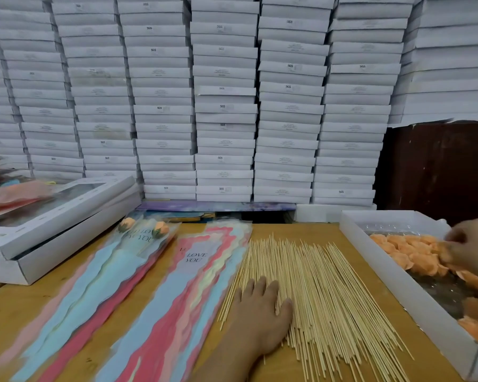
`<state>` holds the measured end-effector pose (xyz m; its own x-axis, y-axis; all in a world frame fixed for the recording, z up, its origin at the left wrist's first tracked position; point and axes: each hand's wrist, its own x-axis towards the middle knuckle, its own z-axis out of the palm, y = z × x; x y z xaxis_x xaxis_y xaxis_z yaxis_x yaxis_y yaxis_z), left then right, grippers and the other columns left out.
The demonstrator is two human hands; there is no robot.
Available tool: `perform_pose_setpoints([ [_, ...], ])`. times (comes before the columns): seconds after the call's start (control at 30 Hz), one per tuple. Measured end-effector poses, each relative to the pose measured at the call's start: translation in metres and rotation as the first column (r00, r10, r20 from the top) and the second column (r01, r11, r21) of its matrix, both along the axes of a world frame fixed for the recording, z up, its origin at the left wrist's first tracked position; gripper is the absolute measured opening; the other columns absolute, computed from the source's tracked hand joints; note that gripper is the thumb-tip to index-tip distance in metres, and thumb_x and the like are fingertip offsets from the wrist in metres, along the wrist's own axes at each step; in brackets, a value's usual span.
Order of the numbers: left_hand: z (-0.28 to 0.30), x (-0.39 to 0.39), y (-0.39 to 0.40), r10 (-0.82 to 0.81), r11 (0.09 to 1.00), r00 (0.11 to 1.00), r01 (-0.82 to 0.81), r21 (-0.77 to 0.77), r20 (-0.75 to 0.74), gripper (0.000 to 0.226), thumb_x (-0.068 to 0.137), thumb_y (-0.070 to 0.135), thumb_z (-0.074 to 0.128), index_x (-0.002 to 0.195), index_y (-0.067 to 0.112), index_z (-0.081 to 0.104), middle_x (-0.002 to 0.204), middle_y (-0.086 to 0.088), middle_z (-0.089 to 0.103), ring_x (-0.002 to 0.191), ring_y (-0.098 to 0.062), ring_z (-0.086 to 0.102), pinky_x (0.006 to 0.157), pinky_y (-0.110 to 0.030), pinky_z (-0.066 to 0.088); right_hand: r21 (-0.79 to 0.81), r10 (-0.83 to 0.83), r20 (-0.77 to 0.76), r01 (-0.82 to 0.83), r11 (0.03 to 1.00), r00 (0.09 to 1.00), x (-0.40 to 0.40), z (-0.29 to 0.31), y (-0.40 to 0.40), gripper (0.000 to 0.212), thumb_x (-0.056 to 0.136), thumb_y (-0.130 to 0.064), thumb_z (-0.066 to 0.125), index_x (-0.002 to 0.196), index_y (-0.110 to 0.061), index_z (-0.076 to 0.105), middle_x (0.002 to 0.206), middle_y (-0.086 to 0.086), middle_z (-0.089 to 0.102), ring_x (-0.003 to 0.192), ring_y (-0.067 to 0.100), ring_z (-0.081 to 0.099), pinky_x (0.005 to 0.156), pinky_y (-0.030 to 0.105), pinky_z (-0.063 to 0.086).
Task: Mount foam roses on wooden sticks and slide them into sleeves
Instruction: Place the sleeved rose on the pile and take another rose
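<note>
Sticks lie lower centre, long axes running bottom to top of frame. Left hand rests flat on them, fingers straight. Right hand, right edge, reaches among roses in tray; grip unclear. Sleeves lie left of sticks.
</note>
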<state>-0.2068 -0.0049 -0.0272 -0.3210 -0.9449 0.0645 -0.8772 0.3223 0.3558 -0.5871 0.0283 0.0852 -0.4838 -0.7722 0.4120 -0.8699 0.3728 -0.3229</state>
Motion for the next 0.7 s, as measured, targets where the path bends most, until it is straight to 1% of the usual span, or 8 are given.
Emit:
perform_pose_setpoints([
  [0.1, 0.004, 0.004, 0.001, 0.02, 0.997, 0.977, -0.036, -0.068, -0.212, 0.063, 0.1, 0.058, 0.028, 0.155, 0.028, 0.033, 0.162, 0.003, 0.029, 0.151, -0.013, 0.017, 0.123, -0.04, 0.0, -0.13, 0.169, 0.045, -0.162, 0.978, 0.985, 0.071, 0.027, 0.011, 0.024, 0.074, -0.019, 0.077, 0.063, -0.036, 0.066, 0.057, -0.015, 0.062, 0.06, 0.006, 0.06, 0.051, 0.028, 0.048],
  [0.17, 0.008, 0.007, 0.001, 0.009, 0.988, 0.944, -0.06, -0.146, -0.329, 0.056, 0.1, 0.052, 0.038, 0.151, 0.028, 0.041, 0.155, 0.007, 0.039, 0.146, -0.008, 0.026, 0.12, -0.032, 0.003, -0.145, 0.325, 0.163, -0.304, 0.942, 0.931, 0.112, 0.03, 0.017, 0.021, 0.076, -0.022, 0.076, 0.062, -0.036, 0.068, 0.057, -0.02, 0.065, 0.058, 0.002, 0.062, 0.051, 0.022, 0.041],
  [0.27, 0.014, 0.007, 0.006, -0.059, 0.971, 0.933, -0.03, -0.237, -0.356, 0.056, 0.097, 0.045, 0.048, 0.15, 0.028, 0.04, 0.151, 0.012, 0.042, 0.142, -0.002, 0.029, 0.118, -0.024, -0.004, -0.057, 0.472, 0.283, -0.476, 0.877, 0.835, 0.157, 0.014, 0.014, 0.022, 0.086, -0.017, 0.073, 0.074, -0.035, 0.067, 0.066, -0.017, 0.067, 0.058, -0.002, 0.066, 0.047, 0.01, 0.041],
  [0.37, 0.017, 0.001, 0.013, -0.157, 0.972, 0.932, 0.088, -0.216, -0.327, 0.065, 0.094, 0.045, 0.051, 0.155, 0.031, 0.031, 0.155, 0.014, 0.037, 0.144, 0.003, 0.023, 0.12, -0.023, -0.009, -0.059, 0.523, 0.358, -0.541, 0.839, 0.773, 0.194, -0.01, 0.009, 0.019, 0.09, -0.017, 0.07, 0.093, -0.035, 0.064, 0.075, -0.012, 0.068, 0.061, 0.0, 0.067, 0.053, 0.014, 0.048],
  [0.43, 0.019, -0.004, 0.016, -0.241, 0.967, 0.906, 0.195, -0.162, -0.349, 0.06, 0.092, 0.042, 0.054, 0.149, 0.037, 0.036, 0.145, 0.015, 0.048, 0.138, 0.002, 0.031, 0.123, -0.024, 0.011, -0.058, 0.532, 0.384, -0.556, 0.829, 0.754, 0.211, -0.023, 0.006, 0.023, 0.089, -0.018, 0.071, 0.099, -0.037, 0.063, 0.077, -0.009, 0.068, 0.068, 0.004, 0.066, 0.057, 0.018, 0.049],
  [0.5, 0.018, -0.008, 0.017, -0.266, 0.964, 0.876, 0.232, -0.132, -0.403, 0.05, 0.087, 0.034, 0.06, 0.134, 0.042, 0.045, 0.118, 0.016, 0.062, 0.113, -0.002, 0.053, 0.102, -0.027, 0.044, -0.045, 0.538, 0.409, -0.572, 0.819, 0.737, 0.223, -0.029, 0.004, 0.025, 0.087, -0.017, 0.071, 0.1, -0.037, 0.064, 0.075, -0.008, 0.068, 0.07, 0.005, 0.065, 0.056, 0.017, 0.046],
  [0.6, 0.02, -0.004, 0.017, -0.23, 0.973, 0.846, 0.185, -0.138, -0.481, 0.059, 0.081, 0.029, 0.067, 0.134, 0.043, 0.046, 0.111, 0.013, 0.068, 0.099, 0.001, 0.062, 0.085, -0.024, 0.052, -0.019, 0.542, 0.406, -0.586, 0.81, 0.736, 0.236, -0.033, 0.002, 0.026, 0.086, -0.015, 0.067, 0.094, -0.039, 0.062, 0.07, -0.007, 0.069, 0.066, 0.005, 0.065, 0.055, 0.018, 0.051],
  [0.7, 0.017, -0.002, 0.015, -0.22, 0.975, 0.82, 0.164, -0.152, -0.528, 0.045, 0.082, 0.025, 0.065, 0.122, 0.043, 0.056, 0.099, 0.016, 0.07, 0.089, 0.001, 0.065, 0.075, -0.023, 0.053, -0.024, 0.552, 0.42, -0.599, 0.8, 0.72, 0.239, -0.036, 0.0, 0.026, 0.086, -0.018, 0.068, 0.101, -0.039, 0.061, 0.073, -0.01, 0.071, 0.07, 0.003, 0.067, 0.064, 0.023, 0.056],
])
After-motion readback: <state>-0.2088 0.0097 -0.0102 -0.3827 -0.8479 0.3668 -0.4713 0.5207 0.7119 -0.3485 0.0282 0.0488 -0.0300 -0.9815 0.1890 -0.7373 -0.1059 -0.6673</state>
